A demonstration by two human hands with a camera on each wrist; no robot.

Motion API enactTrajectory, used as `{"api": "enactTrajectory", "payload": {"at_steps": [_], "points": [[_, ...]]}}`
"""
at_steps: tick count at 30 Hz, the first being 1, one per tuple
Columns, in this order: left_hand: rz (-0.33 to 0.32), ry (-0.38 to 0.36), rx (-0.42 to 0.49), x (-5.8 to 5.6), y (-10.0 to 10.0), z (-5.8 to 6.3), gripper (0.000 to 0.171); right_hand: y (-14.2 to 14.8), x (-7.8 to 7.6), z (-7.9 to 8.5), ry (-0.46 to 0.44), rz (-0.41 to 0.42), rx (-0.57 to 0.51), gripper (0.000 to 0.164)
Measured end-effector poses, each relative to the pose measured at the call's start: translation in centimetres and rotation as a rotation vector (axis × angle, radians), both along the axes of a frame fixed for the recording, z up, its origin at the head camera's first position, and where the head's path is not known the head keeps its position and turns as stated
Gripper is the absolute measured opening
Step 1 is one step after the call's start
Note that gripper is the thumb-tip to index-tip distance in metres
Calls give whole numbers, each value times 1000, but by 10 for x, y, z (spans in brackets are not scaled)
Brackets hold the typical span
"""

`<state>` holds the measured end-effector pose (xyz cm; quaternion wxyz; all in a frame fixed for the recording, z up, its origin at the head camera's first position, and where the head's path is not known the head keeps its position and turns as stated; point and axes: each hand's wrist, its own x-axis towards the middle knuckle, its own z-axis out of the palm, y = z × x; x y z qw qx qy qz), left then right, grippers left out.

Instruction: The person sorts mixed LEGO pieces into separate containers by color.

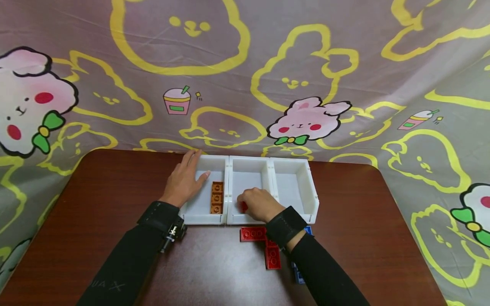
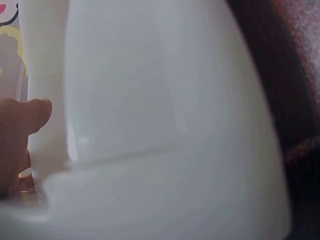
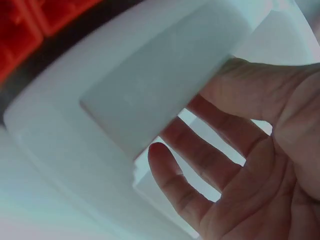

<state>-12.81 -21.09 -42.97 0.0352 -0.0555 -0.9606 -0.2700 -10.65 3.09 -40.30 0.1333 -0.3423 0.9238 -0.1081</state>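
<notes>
In the head view, my left hand [image 1: 185, 180] rests on the left edge of the left white bin [image 1: 204, 219], fingers fairly straight, thumb reaching over the inside. An orange-brown toy brick [image 1: 217, 198] lies in that bin. My right hand [image 1: 262, 204] is down inside the middle bin [image 1: 249, 165], its curled fingers pinching a red toy brick [image 1: 243, 207], mostly hidden beneath them. The right wrist view shows the fingers behind the bin's front wall [image 3: 155, 85], with that brick out of sight. Part of the left thumb [image 2: 37, 114] appears in the left wrist view.
A third joined white bin [image 1: 292, 187] stands on the right. Red bricks [image 1: 273, 258] lie on the brown table [image 1: 344, 204] before the bins. Blue bricks [image 1: 299, 275] are partly covered by the right forearm. A patterned cloth [image 1: 226, 89] hangs behind the table.
</notes>
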Motion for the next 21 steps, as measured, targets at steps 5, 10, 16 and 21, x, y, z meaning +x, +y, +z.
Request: {"api": "enactTrajectory", "payload": {"at_steps": [5, 10, 16, 21], "points": [[-5, -1, 4, 1, 0, 1, 74, 1, 1, 1, 35, 7, 33, 20], [-6, 6, 6, 1, 0, 1, 74, 2, 2, 1, 57, 9, 35, 20], [-4, 0, 13, 1, 1, 0, 74, 2, 2, 5, 3, -1, 42, 18], [0, -3, 19, 1, 0, 1, 74, 2, 7, 11, -129, -49, 72, 22]]}}
